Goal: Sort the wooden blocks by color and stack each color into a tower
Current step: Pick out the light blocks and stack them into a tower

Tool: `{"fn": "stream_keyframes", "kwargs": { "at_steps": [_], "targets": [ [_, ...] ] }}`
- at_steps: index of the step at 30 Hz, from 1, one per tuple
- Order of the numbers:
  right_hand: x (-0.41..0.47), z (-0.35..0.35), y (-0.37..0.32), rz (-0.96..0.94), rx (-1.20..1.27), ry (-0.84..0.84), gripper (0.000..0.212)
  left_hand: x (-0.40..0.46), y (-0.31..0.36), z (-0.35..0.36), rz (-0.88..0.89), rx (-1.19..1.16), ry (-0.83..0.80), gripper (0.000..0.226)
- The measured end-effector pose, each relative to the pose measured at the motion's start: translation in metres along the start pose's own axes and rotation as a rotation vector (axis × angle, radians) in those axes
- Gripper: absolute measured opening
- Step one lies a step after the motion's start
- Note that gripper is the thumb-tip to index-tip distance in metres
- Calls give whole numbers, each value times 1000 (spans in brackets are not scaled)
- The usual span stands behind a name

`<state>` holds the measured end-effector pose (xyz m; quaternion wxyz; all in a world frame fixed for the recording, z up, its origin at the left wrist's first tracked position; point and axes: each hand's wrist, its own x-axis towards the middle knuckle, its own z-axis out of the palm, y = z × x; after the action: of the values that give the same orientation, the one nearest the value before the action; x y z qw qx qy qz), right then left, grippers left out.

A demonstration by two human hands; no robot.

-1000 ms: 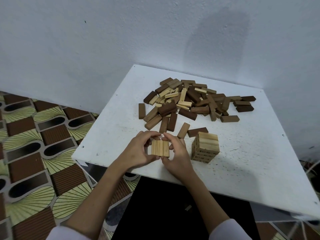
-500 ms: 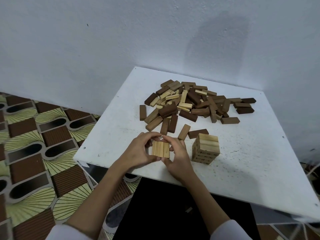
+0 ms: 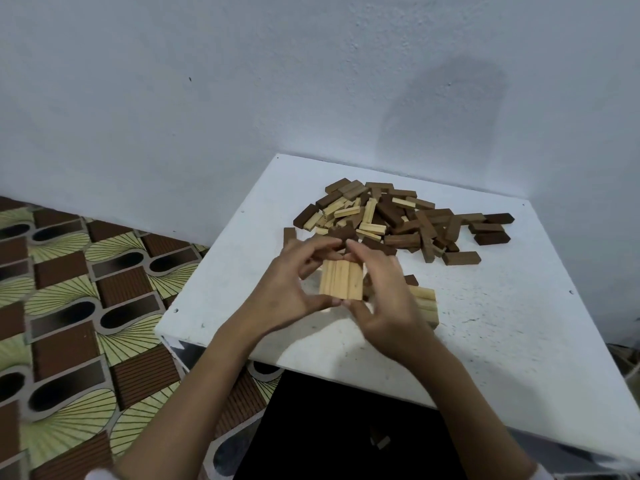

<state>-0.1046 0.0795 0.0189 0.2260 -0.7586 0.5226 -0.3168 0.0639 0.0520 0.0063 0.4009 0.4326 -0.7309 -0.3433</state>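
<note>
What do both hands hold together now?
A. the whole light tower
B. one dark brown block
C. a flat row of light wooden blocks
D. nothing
C: the left hand and right hand pinch a flat row of light-coloured rectangular wooden blocks side by side, in front of the mixed pile of wooden blocks.

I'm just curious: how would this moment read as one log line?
both hands hold light block row | above table | light tower beside | mixed pile unsorted

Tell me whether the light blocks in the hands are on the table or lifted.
Lifted. The light blocks are held side by side between the left hand and right hand, with their shadow on the table below.
</note>
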Motion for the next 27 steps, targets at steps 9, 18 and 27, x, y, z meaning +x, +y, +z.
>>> {"fn": "stream_keyframes", "kwargs": {
  "at_steps": [9, 18, 27],
  "targets": [
    [-20, -62, 50, 97, -102, 80, 81, 34, 29, 64, 45, 58, -141, 78],
    [-33, -65, 72, 236, 16, 7, 76, 36, 22, 89, -31, 100, -241, 80],
    [-38, -65, 84, 204, 73, 0, 84, 34, 17, 92, -71, 127, -289, 87]
  ]
}}
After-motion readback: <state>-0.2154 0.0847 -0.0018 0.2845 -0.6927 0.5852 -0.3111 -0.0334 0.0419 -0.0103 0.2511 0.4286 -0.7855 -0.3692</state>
